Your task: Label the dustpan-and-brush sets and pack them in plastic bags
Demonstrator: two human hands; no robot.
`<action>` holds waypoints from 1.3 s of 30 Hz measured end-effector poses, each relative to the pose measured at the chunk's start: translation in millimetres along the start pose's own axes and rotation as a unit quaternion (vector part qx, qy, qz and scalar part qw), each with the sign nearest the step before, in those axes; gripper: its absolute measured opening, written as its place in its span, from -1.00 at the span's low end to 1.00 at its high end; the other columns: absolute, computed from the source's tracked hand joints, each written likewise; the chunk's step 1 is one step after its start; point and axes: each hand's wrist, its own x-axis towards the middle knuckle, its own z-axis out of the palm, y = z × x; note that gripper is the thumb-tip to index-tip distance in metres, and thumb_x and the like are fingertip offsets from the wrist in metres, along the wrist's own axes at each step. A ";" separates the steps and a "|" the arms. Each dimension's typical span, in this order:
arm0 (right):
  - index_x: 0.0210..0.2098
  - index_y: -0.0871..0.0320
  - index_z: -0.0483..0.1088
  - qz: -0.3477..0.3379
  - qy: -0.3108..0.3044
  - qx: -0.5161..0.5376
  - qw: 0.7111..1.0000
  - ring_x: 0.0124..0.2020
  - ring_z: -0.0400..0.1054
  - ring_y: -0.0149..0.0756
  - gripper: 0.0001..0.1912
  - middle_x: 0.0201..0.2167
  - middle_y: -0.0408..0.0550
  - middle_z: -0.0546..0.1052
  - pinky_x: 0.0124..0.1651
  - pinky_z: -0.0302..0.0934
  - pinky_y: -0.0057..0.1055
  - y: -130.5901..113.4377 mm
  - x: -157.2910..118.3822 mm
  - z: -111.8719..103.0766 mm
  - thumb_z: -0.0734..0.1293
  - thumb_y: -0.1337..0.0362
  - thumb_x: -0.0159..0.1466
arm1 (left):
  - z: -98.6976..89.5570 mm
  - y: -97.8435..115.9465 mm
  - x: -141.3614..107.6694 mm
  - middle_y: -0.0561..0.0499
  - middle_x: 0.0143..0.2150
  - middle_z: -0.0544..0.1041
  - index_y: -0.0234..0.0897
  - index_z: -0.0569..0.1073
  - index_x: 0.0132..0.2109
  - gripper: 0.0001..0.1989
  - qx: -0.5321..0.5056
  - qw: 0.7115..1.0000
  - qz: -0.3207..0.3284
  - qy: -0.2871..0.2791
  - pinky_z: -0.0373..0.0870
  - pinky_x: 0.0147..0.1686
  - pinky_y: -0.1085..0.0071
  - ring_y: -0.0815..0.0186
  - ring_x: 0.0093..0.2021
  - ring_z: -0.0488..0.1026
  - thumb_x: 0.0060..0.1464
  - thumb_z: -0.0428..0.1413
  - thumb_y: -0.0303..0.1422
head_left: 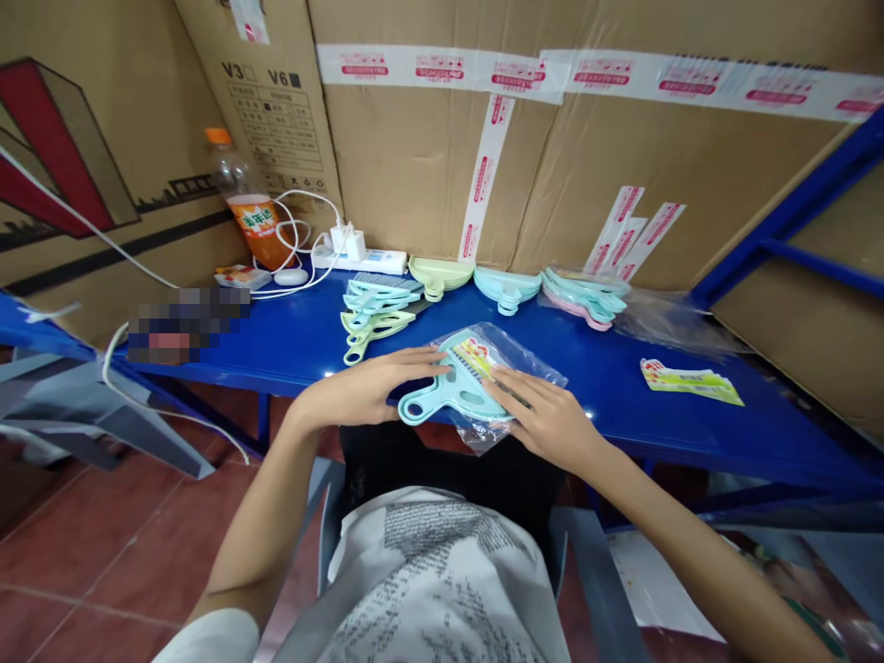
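Note:
A light blue plastic dustpan set (434,398) with a round hanging hole lies tilted at the table's front edge, partly inside a clear plastic bag (531,361). A yellow and red printed card (472,354) rests on it. My left hand (366,385) grips the set at its left side, the thumb and fingers around its edge. On the right, the fingers of my right hand (542,412) press on the set and the bag near the card's lower end. The fingertips of my left hand are partly hidden by the set.
Behind stand stacks of blue combed pieces (379,293), green pans (442,274), blue pans (507,285) and blue and pink pans (586,293). Printed cards (691,379) lie right. An orange drink bottle (252,216), power strip (377,261) and white cables are back left.

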 end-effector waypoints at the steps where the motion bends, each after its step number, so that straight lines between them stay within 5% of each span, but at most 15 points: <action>1: 0.41 0.26 0.45 -0.010 0.001 -0.005 1.000 0.40 0.45 0.06 -0.48 0.36 0.28 0.53 0.37 0.46 -0.02 1.8 -2.4 -1.3 0.31 0.40 0.48 | -1.1 1.1 0.4 -0.11 0.62 0.26 -0.07 0.35 0.54 -0.12 -0.004 1.000 -0.002 0.005 0.17 0.59 -0.01 0.06 0.64 0.16 0.13 0.17 -0.68; 10: 0.48 0.31 0.34 -0.020 -0.038 0.021 0.999 0.33 0.46 0.18 -0.31 0.32 0.34 0.55 0.35 0.41 0.12 2.5 -4.9 -19.6 0.38 0.18 0.44 | 8.1 5.5 15.3 -0.15 0.46 0.50 -0.08 0.53 0.40 -0.40 -0.016 0.998 0.000 0.061 0.33 0.49 -0.06 0.03 0.48 0.39 0.26 0.23 -0.51; 15: 0.32 0.34 0.52 -0.011 -0.011 -0.062 0.998 0.17 0.55 0.16 -0.48 0.16 0.36 0.64 0.14 0.48 -0.01 -11.2 -2.9 -21.2 0.34 0.35 0.40 | 15.4 8.1 24.3 -0.14 0.43 0.52 -0.09 0.55 0.37 -0.39 -0.013 0.998 0.008 0.065 0.34 0.47 -0.04 0.03 0.45 0.37 0.22 0.21 -0.56; 21: 0.18 0.32 0.58 -0.042 -0.039 -0.049 0.997 0.09 0.63 0.05 -0.58 0.12 0.24 0.69 0.04 0.55 -0.13 10.4 -5.3 -49.7 0.31 0.41 0.38 | 10.9 10.5 18.6 -0.21 0.40 0.52 -0.15 0.39 0.49 -0.35 -0.041 0.993 -0.039 0.100 0.45 0.35 0.05 0.02 0.32 0.51 0.39 0.25 -0.07; 24: 0.17 0.28 0.57 -0.035 -0.037 -0.021 0.999 0.06 0.66 -0.05 -0.58 0.11 0.17 0.71 0.01 0.59 -0.22 29.9 -9.2 -63.5 0.32 0.45 0.36 | 12.9 4.0 17.2 -0.22 0.40 0.51 -0.16 0.37 0.50 -0.33 -0.036 0.989 -0.079 0.118 0.52 0.27 0.06 0.03 0.22 0.59 0.40 0.21 0.01; 29: 0.36 0.17 0.50 -0.075 0.063 -0.058 0.994 0.17 0.64 -0.05 -0.53 0.20 0.14 0.66 0.21 0.55 -0.21 77.7 -21.1 -97.3 0.36 0.39 0.48 | 20.9 -10.7 27.5 -0.21 0.37 0.56 -0.21 0.45 0.43 -0.42 -0.018 0.990 -0.065 0.123 0.40 0.40 0.02 0.00 0.34 0.51 0.42 0.20 -0.05; 33: 0.41 0.15 0.49 0.047 0.152 -0.030 0.987 0.24 0.59 -0.04 -0.40 0.26 0.17 0.62 0.32 0.42 -0.25 153.7 -14.7 -127.8 0.51 0.27 0.40 | 26.6 -22.7 37.8 -0.20 0.31 0.59 -0.23 0.53 0.33 -0.54 -0.019 0.991 -0.019 0.132 0.37 0.42 0.04 0.05 0.34 0.49 0.43 0.21 -0.12; 36: 0.28 0.20 0.60 0.227 0.077 0.033 0.970 0.32 0.53 0.00 -0.51 0.28 0.15 0.61 0.42 0.32 -0.19 215.7 -1.6 -122.0 0.45 0.36 0.37 | 29.7 -29.5 40.3 -0.19 0.32 0.60 -0.20 0.55 0.31 -0.57 -0.034 0.989 -0.004 0.141 0.37 0.41 0.01 0.05 0.34 0.48 0.43 0.22 -0.14; 39: 0.13 0.25 0.68 0.354 -0.028 0.030 0.934 0.25 0.58 0.01 -0.56 0.23 0.21 0.64 0.33 0.37 -0.24 257.9 7.0 -93.3 0.39 0.51 0.30 | 31.2 -31.9 40.1 -0.18 0.31 0.60 -0.18 0.58 0.28 -0.60 -0.047 0.989 0.004 0.144 0.38 0.41 0.02 0.05 0.34 0.48 0.41 0.24 -0.15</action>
